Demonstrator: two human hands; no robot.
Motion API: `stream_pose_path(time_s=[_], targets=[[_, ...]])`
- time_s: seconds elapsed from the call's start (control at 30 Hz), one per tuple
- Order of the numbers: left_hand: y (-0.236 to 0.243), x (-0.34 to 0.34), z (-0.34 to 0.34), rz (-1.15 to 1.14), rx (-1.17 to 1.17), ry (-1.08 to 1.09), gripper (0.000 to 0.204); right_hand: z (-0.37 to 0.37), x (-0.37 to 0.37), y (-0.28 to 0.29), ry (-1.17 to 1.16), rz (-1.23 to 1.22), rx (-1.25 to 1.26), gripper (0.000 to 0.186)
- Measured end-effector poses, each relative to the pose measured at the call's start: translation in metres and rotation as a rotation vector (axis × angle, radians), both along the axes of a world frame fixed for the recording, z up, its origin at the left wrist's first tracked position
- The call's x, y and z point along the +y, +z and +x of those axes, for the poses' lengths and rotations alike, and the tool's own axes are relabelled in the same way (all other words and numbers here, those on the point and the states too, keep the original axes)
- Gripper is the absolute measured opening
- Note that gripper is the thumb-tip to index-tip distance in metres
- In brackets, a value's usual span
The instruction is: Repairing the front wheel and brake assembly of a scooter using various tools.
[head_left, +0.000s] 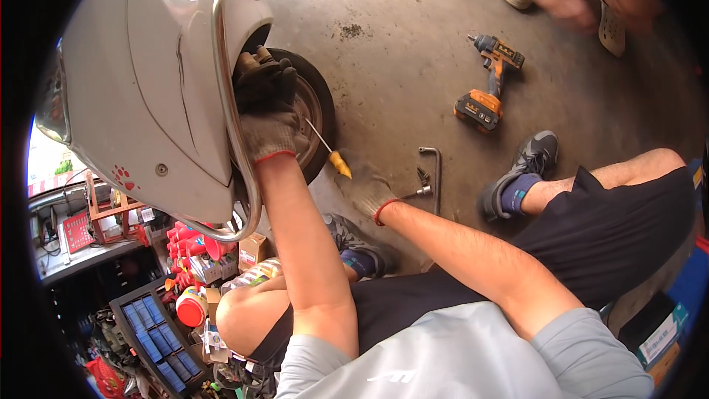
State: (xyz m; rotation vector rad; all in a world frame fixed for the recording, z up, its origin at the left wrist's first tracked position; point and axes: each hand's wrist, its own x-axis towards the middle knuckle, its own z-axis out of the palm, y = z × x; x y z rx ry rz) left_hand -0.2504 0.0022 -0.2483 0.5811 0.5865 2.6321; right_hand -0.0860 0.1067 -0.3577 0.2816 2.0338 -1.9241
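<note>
My left hand [269, 122], in a grey knit glove with dark fingers, reaches behind the scooter's chrome guard bar [230, 103]. Its fingers curl round a brownish metal part [255, 61] beside the front wheel [322, 96]; the glove hides much of that part. A screwdriver [340, 164] with a yellow handle slants from the wheel's hub side toward my right hand [365, 188]. That hand, gloved too, is right by the handle's end. Its fingers are dark and smeared, so I cannot tell whether they grip the screwdriver.
The pale scooter body [148, 89] fills the left. On the concrete lie an orange and black cordless drill [491, 81], an L-shaped wrench [437, 177] and a small socket tool [422, 191]. Another person's blurred hand [557, 0] is at top right. Cluttered shelves [155, 332] stand lower left.
</note>
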Motion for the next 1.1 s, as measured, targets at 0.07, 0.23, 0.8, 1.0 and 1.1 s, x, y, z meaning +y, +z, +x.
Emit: stream_pose_path(time_s=[0.07,0.23,0.8,1.0,1.1], targets=[[0.001,-0.005,0.006,0.090,-0.184,0.064,0.059,0.001,-0.003,0.001,0.002,-0.011,0.010,0.038],[0.003,-0.014,0.004,0.100,-0.240,0.117,0.063,0.009,-0.004,0.010,0.062,0.004,-0.028,0.037],[0.026,-0.008,-0.004,-1.901,0.474,0.639,0.059,-0.015,0.007,0.017,-0.010,0.022,-0.016,0.036],[0.012,-0.017,-0.004,-2.210,0.949,0.837,0.059,-0.018,0.007,0.026,0.027,-0.003,-0.009,0.039],[0.007,-0.016,-0.005,-2.211,0.988,0.948,0.058,-0.018,0.008,0.026,0.013,-0.002,0.028,0.035]])
